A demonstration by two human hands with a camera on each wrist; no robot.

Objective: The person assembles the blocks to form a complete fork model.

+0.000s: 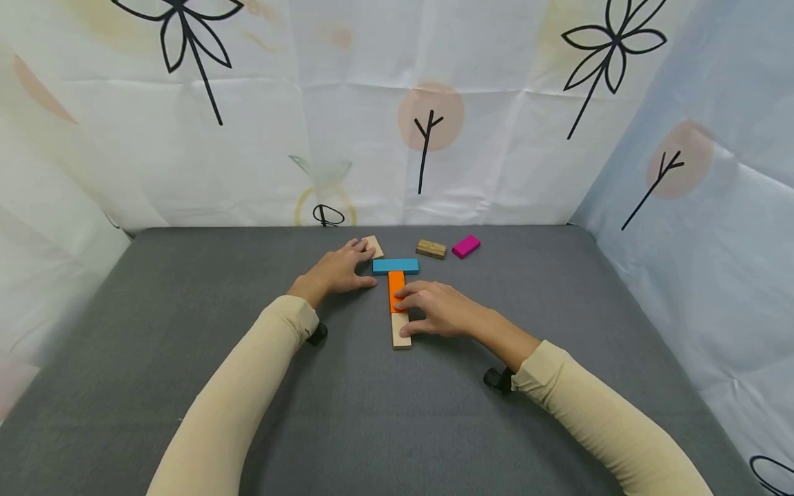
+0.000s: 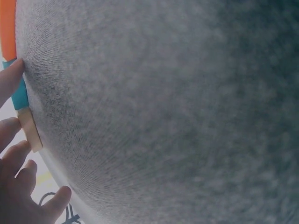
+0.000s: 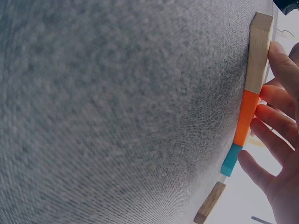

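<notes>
An orange block and a pale wooden block lie end to end in a line on the grey cloth. Across the far end of the orange one sits a blue block, making a T shape. My right hand rests its fingertips on the orange block, with its thumb at the pale block beside it. At the left, my left hand has its fingers at a second pale block, just beyond the blue block's left end. Its thumb extends toward the blue and orange blocks.
A brown wood-grain block and a magenta block lie at the back, right of the blue block. Behind the grey table hangs a white printed cloth, and another cloth wall stands at the right.
</notes>
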